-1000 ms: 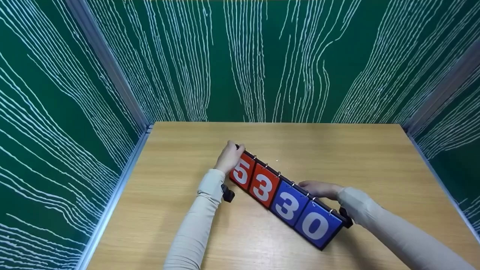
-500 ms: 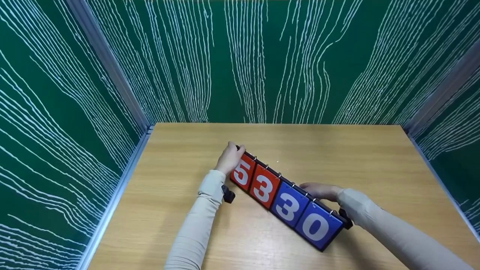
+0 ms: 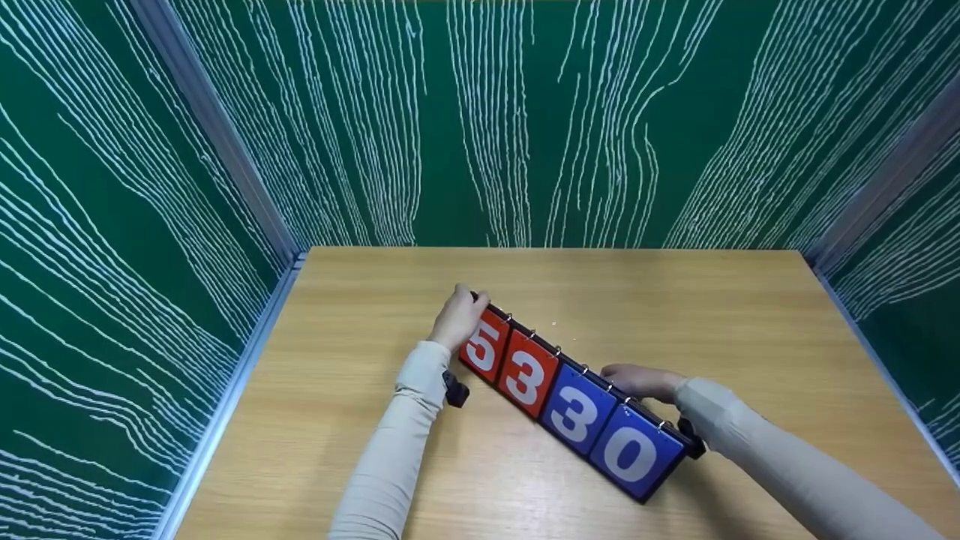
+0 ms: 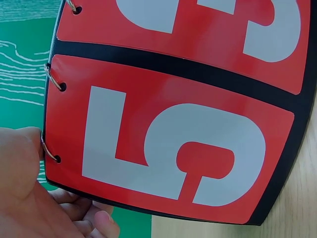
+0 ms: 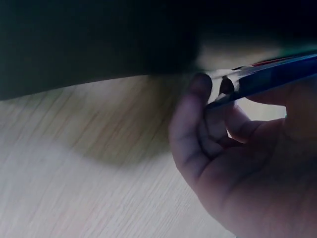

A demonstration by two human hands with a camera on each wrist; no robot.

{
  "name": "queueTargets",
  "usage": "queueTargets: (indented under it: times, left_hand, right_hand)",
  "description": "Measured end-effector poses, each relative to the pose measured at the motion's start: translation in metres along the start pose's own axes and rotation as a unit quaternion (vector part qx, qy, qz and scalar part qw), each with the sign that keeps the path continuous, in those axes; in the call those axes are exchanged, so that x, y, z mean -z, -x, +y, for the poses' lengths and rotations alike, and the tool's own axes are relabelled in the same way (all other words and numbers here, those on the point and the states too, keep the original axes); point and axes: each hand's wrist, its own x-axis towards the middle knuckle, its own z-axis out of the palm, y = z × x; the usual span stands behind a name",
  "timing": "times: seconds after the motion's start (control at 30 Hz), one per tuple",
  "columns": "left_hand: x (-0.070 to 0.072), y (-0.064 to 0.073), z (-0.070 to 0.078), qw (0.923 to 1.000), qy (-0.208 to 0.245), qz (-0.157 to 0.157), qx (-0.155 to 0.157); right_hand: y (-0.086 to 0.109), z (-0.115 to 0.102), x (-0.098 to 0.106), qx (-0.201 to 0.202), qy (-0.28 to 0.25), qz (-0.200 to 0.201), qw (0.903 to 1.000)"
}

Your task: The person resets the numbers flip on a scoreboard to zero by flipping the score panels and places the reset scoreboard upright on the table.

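Red and blue scoreboard (image 3: 567, 401) — ring-bound

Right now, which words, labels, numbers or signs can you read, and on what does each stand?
"5": leftmost red rectangular card on the black, ring-bound flip scoreboard.
"3": second red card.
"3": first blue rectangular card.
"0": rightmost blue card.
I can read no other words, labels or signs.

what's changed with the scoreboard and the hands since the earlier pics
Nothing has visibly moved, been taken hold of or let go. The left hand still grips the scoreboard at its red end, the right hand is still behind the blue half, and it still reads 5 3 3 0.
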Motion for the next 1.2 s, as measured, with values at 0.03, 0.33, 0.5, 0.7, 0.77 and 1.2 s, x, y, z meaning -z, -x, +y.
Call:
queueTargets:
  times: [0.03, 0.33, 0.5, 0.7, 0.77, 1.2]
  left_hand:
    - [0.000, 0.000, 0.000, 1.0000, 0.001, 0.001, 0.001]
    - [-0.001, 0.000, -0.001, 1.0000, 0.003, 0.003, 0.005]
    - [-0.001, 0.000, -0.001, 1.0000, 0.004, 0.000, 0.006]
    - [-0.001, -0.001, 0.000, 0.9996, -0.024, 0.014, -0.008]
    - [0.000, -0.001, 0.001, 0.9995, -0.027, 0.015, -0.009]
    - [0.000, 0.000, 0.001, 0.9999, 0.002, 0.000, 0.013]
  right_hand:
    - [0.001, -0.001, 0.000, 0.002, 0.000, 0.006, 1.0000]
    - [0.000, 0.000, 0.007, -0.018, -0.024, 0.043, 0.9986]
    - [0.001, 0.001, 0.010, -0.009, -0.064, 0.068, 0.9956]
    - [0.003, -0.003, 0.015, 0.010, -0.088, 0.094, 0.9916]
    - [0.005, -0.005, 0.017, 0.009, -0.074, 0.102, 0.9920]
    - [0.026, -0.017, 0.049, 0.044, -0.033, 0.191, 0.9801]
